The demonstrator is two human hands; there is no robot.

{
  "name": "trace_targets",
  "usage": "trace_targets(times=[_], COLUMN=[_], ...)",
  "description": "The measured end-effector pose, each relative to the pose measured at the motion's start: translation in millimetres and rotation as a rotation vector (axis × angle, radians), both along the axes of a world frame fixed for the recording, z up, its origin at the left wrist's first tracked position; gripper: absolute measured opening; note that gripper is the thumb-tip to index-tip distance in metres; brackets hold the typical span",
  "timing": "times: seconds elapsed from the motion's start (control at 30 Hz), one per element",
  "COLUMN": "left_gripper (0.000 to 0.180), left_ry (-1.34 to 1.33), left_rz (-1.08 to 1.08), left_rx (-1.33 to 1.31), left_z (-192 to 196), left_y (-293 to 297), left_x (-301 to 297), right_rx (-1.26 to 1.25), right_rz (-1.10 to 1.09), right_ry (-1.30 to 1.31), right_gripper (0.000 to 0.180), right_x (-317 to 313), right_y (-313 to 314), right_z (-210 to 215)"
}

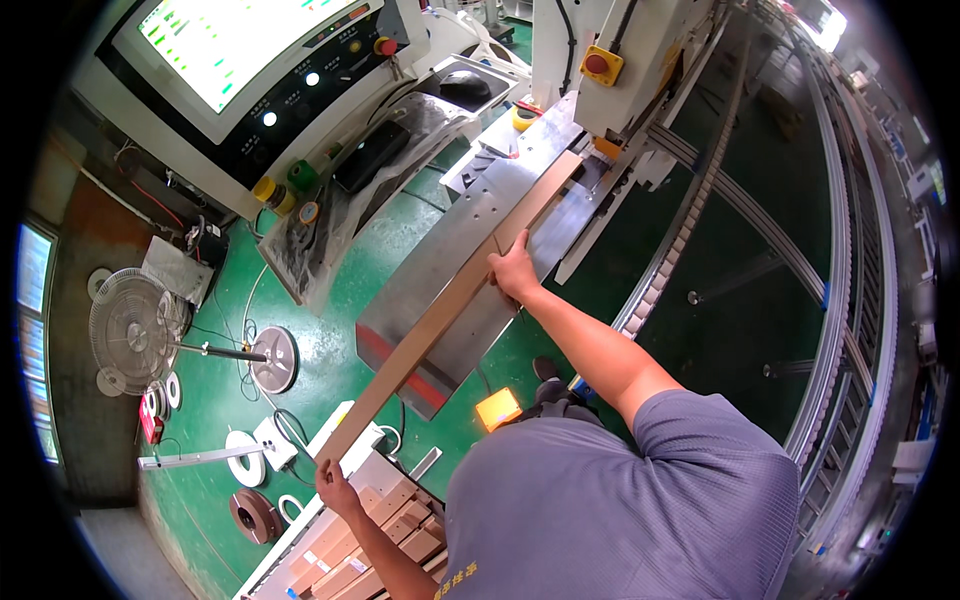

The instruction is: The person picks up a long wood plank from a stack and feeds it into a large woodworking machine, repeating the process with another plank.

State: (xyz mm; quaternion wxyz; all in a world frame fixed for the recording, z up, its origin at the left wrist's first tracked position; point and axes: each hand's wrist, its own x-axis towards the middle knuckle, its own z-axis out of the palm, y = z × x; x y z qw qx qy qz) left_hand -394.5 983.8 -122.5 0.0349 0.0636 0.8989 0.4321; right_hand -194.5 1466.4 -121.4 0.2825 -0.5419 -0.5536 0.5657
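A long, narrow brown board (428,336) lies at a slant across the metal work plate (425,255), and its near end juts out past the plate toward me. My left hand (337,488) is closed on that near end, with the thumb against the board. Farther up, my right hand (514,269) grips the board's right edge, its fingers partly hidden under it. A thin dark line crosses the board just beyond the right hand; I cannot tell whether it is a joint or a cut. The far end reaches the machine head (625,80).
A control panel with a lit screen (230,50) stands at upper left, above a tray (335,225) with tape rolls. Stacked brown boards (365,540) lie below my left hand. A fan (135,330), edging coils (255,515) and a yellow pedal (498,409) are on the green floor. Roller rails (690,215) curve along the right.
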Motion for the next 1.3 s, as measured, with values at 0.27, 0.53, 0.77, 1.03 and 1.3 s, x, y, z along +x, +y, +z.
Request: trace_targets(times=[0.27, 0.53, 0.77, 1.03, 1.3], left_gripper=[0.032, 0.03, 0.021, 0.022, 0.025], left_ry=[0.01, -0.006, -0.085, -0.028, 0.141], left_rz=[-0.043, -0.055, -0.179, -0.427, -0.685], left_rx=[-0.047, -0.026, 0.097, 0.107, -0.045], left_z=[-3.8, 7.4, 4.4, 19.3, 18.6], left_y=[12.5, 22.3, 44.2, 120.3, 179.6], left_x=[2.0, 7.1, 15.0, 53.4, 73.0], right_rx=[-0.025, -0.104, -0.135, -0.103, -0.027], right_rz=[0.013, 0.026, -0.002, -0.073, 0.081], right_ry=[-0.008, 0.029, 0.071, 0.007, -0.07], right_gripper=[0.099, 0.103, 0.103, 0.105, 0.092], right_x=[1.1, 2.9, 16.5, 37.9, 8.0], right_y=[0.1, 1.8, 53.5, 135.2, 33.9], right_z=[8.0, 10.1, -8.5, -3.3, -4.5])
